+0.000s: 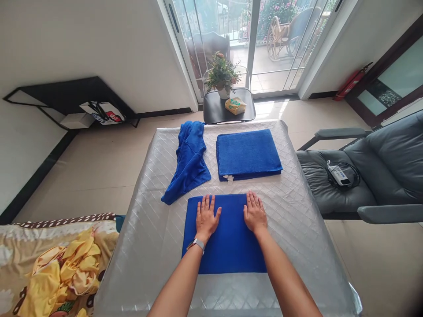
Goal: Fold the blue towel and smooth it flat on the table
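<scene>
A blue towel lies flat as a smooth rectangle on the silver quilted tablecloth. My left hand rests palm down on its upper left part, fingers stretched away from me. Against its upper right corner, my right hand also lies flat with its fingers out. Just beyond, to the right, sits a neat stack of folded blue towels with white tags at its near edge. A crumpled blue towel lies beyond my left hand.
A grey armchair at the right holds a white power strip with a coiled cable. Past the table's far edge, a black folding chair bears a potted plant and a yellow tissue pack. Yellow cloth lies heaped at lower left.
</scene>
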The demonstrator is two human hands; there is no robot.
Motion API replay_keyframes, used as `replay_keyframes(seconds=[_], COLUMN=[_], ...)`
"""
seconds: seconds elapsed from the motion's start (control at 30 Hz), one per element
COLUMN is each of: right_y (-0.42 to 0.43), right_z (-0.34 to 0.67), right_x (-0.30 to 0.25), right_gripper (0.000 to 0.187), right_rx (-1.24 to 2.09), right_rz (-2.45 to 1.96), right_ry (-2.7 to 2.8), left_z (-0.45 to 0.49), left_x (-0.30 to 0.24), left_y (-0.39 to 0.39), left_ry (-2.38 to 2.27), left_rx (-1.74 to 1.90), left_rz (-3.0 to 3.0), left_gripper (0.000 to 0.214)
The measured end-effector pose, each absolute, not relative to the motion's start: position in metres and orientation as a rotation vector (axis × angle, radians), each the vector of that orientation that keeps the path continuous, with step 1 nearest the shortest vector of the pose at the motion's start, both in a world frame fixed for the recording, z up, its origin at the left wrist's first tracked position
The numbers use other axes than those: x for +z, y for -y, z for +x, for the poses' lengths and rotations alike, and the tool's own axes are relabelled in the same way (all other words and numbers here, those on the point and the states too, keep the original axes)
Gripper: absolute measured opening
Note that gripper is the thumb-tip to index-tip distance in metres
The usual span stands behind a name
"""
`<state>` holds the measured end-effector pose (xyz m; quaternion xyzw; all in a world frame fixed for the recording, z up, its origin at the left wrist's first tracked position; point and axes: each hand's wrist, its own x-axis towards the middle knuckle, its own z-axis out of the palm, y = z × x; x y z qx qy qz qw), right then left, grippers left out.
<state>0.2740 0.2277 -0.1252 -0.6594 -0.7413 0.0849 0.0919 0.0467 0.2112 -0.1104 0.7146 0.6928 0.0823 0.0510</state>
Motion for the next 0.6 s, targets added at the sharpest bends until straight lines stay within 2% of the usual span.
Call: replay_keyframes(seconds=[0.2,0.6], right_y=[-0.228,-0.225], right_z=[0.275,0.275], right_x=[-0.127,-0.121], right_gripper=[0.06,0.065], right_rx=[0.181,-0.001], right_rz=[-1.974,-1.962], right_ry=[2.223,2.292], left_z=[-0.006,-0.006], left_x=[-0.113,-0.115], left_y=[-0.197,-0.196], left_ry=[-2.231,-2.232], left_rx=[0.245,0.387], left_rz=[2.102,2.079], left_gripper=[0.065,0.063])
